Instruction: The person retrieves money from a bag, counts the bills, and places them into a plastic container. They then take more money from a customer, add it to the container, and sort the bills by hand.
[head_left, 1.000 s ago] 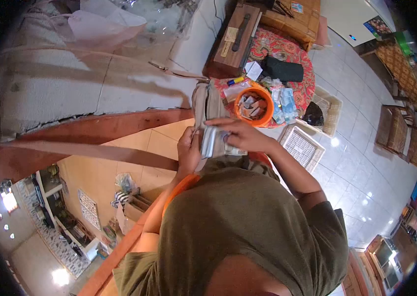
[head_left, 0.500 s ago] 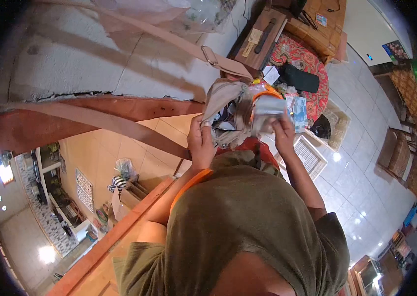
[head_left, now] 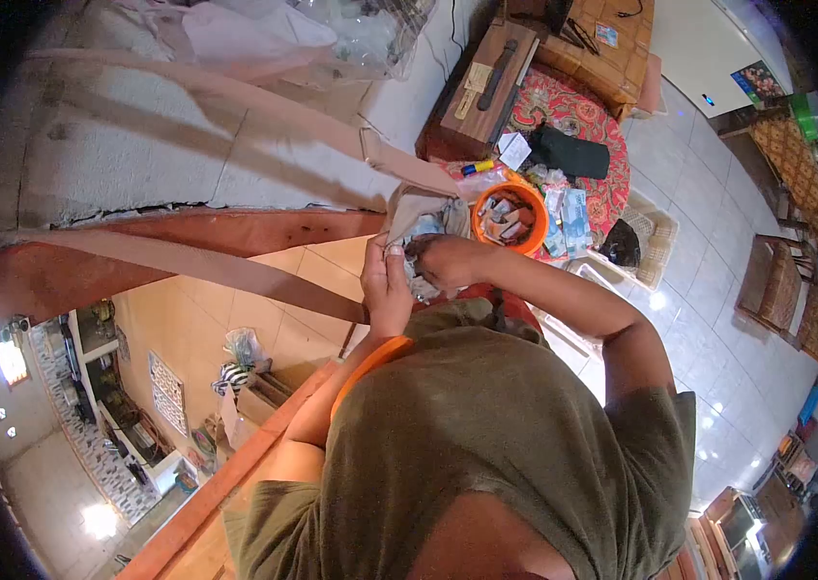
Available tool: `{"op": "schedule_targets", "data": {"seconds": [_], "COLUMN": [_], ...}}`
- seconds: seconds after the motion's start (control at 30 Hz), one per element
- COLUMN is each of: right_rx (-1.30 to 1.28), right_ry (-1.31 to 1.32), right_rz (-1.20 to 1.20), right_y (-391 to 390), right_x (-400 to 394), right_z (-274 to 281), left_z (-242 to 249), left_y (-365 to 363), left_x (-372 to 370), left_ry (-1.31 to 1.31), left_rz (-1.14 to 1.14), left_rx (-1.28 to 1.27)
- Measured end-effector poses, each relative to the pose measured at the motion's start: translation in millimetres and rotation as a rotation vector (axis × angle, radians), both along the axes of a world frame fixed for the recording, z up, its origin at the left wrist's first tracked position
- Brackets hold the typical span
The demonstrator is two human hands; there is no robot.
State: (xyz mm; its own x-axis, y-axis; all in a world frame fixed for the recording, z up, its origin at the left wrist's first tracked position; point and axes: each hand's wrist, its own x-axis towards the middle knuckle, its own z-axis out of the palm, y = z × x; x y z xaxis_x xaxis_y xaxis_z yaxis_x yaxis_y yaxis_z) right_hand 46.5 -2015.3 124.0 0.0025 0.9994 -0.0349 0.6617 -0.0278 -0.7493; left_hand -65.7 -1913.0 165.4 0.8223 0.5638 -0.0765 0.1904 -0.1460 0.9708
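A beige cloth bag [head_left: 414,205] with a long strap [head_left: 307,118] is held up in front of my chest. My left hand [head_left: 387,282] is closed on the near left edge of the bag. My right hand [head_left: 448,261] reaches into the bag's opening, its fingertips hidden inside. Light blue contents show in the opening, too small to name. Just right of the bag stands an orange round container [head_left: 509,218] with paper pieces that look like banknotes inside. Blue bundles [head_left: 569,220] lie beside it.
A red patterned cloth [head_left: 612,184] bears a dark pouch [head_left: 571,153] and a white paper [head_left: 513,150]. A wooden box [head_left: 486,92] stands behind. White baskets [head_left: 654,242] are at the right, a plastic bag [head_left: 370,39] at the top, and chairs [head_left: 776,290] at the far right.
My right hand has moved left from a greyish flap or pouch beside the bag into the bag's opening. The orange container and its contents now show fully.
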Motion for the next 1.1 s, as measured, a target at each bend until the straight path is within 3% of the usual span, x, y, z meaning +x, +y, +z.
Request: {"op": "schedule_targets", "data": {"seconds": [0.03,0.07,0.13,0.17,0.23,0.27,0.33,0.43,0.47,0.53,0.63,0.77,0.83,1.1], "right_rx": [-0.282,-0.280,-0.132,-0.134,-0.170,-0.172,0.117,0.123,0.118,-0.057,-0.072,0.078,-0.213,-0.133], "right_ry": [0.040,0.038,0.387,0.385,0.308,0.310,-0.151,-0.345,-0.345,-0.105,0.074,0.023,-0.127,-0.243], "right_rz": [0.031,0.036,-0.072,-0.067,-0.326,-0.325,-0.291,-0.381,-0.384,-0.527,-0.610,-0.815,-0.920,-0.799], "right_y": [3,5,6,4,-1,-4,-8,-14,-15,-17,-19,-17,-10,-25], "right_x": [1,2,4,4,-3,-11,-24,-22,-23,-22,-23,-18,-9,6], "right_z": [8,-1,-16,-24,-14,-16,-22,-27,-29,-31,-27,-28,-36,-23], "left_z": [-1,-4,-3,-2,-2,-2,-6,-11,-10,-12,-18,-7,-4,-22], "left_y": [3,6,10,8,5,2,1,-2,-2,-3,-4,-9,-12,-7], "left_x": [0,-1,-2,-2,-1,1,2,4,6,9,11,16,16,13], "left_ry": [-0.003,0.024,0.050,0.055,0.063,0.042,0.022,0.051,0.052,0.049,0.044,-0.008,0.000,0.090], "left_rz": [0.003,0.013,0.029,0.015,0.002,-0.011,-0.026,-0.036,-0.050,-0.067,-0.096,-0.096,-0.107,-0.091], "left_rx": [0.001,0.002,0.001,-0.022,-0.047,-0.026,-0.008,-0.030,-0.048,-0.066,0.021,-0.064,-0.062,-0.128]}}
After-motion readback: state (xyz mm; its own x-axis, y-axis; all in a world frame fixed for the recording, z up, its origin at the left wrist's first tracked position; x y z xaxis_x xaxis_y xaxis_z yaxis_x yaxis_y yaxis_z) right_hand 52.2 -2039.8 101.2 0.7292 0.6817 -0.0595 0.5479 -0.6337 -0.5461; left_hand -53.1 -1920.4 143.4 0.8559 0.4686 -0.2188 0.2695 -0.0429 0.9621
